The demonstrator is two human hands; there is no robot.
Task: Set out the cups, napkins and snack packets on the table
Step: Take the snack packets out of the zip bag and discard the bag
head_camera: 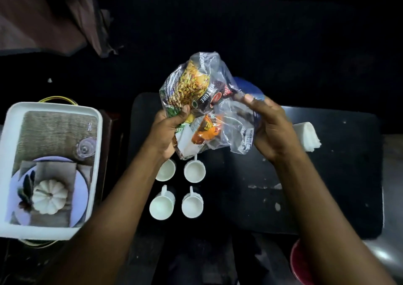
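Four white cups (160,207) are set in a square at lower centre of the dark table (327,186), above which, at centre frame, a clear bag (229,114) of snack packets (192,84) is gripped in curled fingers by the left hand (172,132) and pinched by the right hand (268,129), seemingly for emptying, with napkins (307,136) laid mid-right.

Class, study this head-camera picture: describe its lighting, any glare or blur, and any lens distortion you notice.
Head view: dim, the background beyond the table nearly black; the white tray and four white cups brightest. Head view: glare streaks the plastic bag gripped by left hand and right hand. Head view: wide-angle lens bows the tray's sides; detail looks soft.
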